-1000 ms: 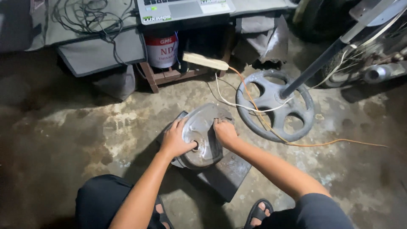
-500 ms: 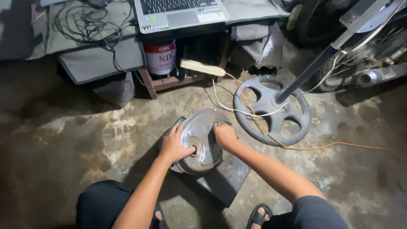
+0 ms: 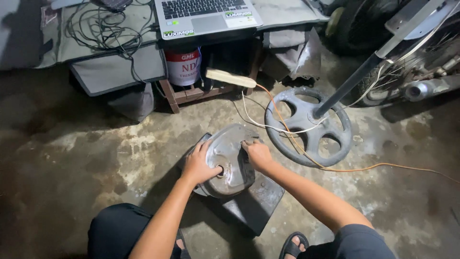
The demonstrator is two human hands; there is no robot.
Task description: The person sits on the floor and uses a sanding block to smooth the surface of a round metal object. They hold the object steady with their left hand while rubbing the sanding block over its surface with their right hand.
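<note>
- Left hand (image 3: 200, 166) is gripping the left edge of a grey metal cover (image 3: 229, 156), thumb lying by its hole.
- Right hand (image 3: 257, 154) is clasping the cover's right edge.
- Cover is resting on a dark metal block (image 3: 256, 206) on the concrete floor (image 3: 86, 153).
- Round fan base (image 3: 309, 125) is standing just right of it, an orange cable (image 3: 383, 167) crossing over.

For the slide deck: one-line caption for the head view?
Both hands, left hand and right hand, grip a grey metal cover on a dark block, beside a round fan base.
</note>
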